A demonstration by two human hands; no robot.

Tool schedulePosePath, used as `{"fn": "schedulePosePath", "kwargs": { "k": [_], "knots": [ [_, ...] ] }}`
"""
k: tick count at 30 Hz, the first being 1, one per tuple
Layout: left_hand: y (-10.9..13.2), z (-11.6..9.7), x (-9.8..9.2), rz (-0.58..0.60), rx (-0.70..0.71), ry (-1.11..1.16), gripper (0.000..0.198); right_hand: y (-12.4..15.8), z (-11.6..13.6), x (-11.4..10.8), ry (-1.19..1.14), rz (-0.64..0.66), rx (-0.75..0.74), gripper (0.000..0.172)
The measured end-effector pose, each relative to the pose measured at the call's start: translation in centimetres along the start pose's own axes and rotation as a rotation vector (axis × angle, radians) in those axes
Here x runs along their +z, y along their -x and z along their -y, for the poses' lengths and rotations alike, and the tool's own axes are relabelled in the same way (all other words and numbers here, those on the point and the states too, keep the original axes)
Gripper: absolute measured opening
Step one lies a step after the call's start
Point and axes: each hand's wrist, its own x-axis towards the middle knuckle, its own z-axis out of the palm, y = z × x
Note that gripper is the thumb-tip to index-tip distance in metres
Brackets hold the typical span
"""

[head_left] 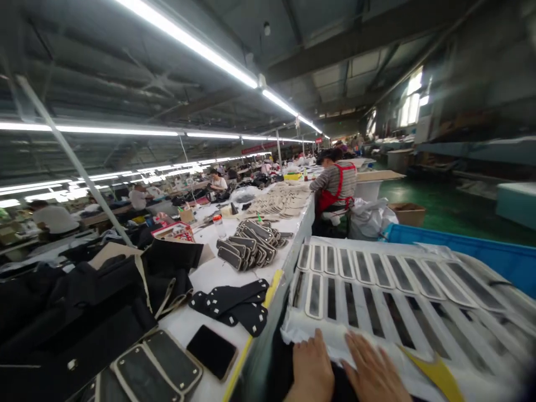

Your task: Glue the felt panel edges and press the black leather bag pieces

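Looks like you're steadying the white sheet (335,334) under the rimmed panels (363,267) right of the bench (176,325), left hand (312,360) fingers together, right hand (371,363) loosely spread; any shift calls for even pressure.

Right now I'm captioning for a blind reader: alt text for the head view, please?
A person's left hand and right hand are at the near edge of a white slotted surface bearing pale-rimmed strips. On a worktable to the left lie dark panels and a phone; beyond is someone in a red apron.
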Motion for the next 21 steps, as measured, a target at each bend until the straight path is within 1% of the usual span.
{"fn": "schedulePosePath", "kwargs": {
  "k": [1, 2, 3, 4, 5, 7, 8, 9, 11, 13, 14, 16, 18, 21],
  "knots": [
    [0.2, 0.2, 0.1, -0.018, 0.001, 0.048, 0.046, 0.4, 0.8, -0.2, 0.033, 0.093, 0.038, 0.043],
    [0.4, 0.5, 0.3, -0.02, -0.003, 0.085, 0.045, 0.1, 1.4, -0.7, 0.051, 0.19, 0.064, 0.041],
    [0.4, 0.8, 0.6, -0.017, -0.005, 0.129, 0.044, -0.7, 1.9, -1.5, 0.037, 0.282, 0.068, 0.043],
    [0.3, 1.1, 0.9, -0.011, -0.009, 0.177, 0.043, -1.9, 2.3, -2.2, 0.012, 0.331, 0.088, 0.045],
    [0.2, 1.4, 1.2, -0.01, -0.011, 0.228, 0.043, -3.3, 2.6, -2.9, -0.004, 0.332, 0.14, 0.047],
    [-0.2, 2.1, 1.5, -0.028, -0.03, 0.335, 0.043, -5.4, 3.4, -3.4, -0.001, 0.25, 0.259, 0.051],
    [-0.4, 2.5, 1.5, -0.048, -0.045, 0.389, 0.042, -5.6, 3.9, -3.2, 0.004, 0.222, 0.284, 0.051],
    [-0.5, 2.8, 1.5, -0.074, -0.064, 0.444, 0.04, -5.4, 4.5, -2.8, -0.004, 0.226, 0.283, 0.049],
    [-0.8, 3.5, 1.1, -0.131, -0.101, 0.556, 0.035, -4.0, 5.5, -1.6, -0.043, 0.308, 0.264, 0.044],
    [-0.9, 3.9, 0.8, -0.184, -0.135, 0.682, 0.031, -2.6, 5.9, -0.5, -0.072, 0.394, 0.243, 0.043],
    [-1.0, 4.0, 0.8, -0.207, -0.15, 0.752, 0.031, -2.4, 6.0, -0.2, -0.085, 0.428, 0.239, 0.043],
    [-1.0, 4.2, 0.8, -0.251, -0.188, 0.904, 0.031, -3.1, 6.1, -0.1, -0.108, 0.475, 0.253, 0.045],
    [-1.1, 4.6, 1.0, -0.303, -0.245, 1.056, 0.033, -4.7, 6.5, -0.1, -0.124, 0.494, 0.288, 0.046],
    [-0.8, 6.0, 1.1, -0.393, -0.377, 1.234, 0.032, -6.7, 8.2, 0.4, -0.121, 0.538, 0.293, 0.048]
  ]
}}
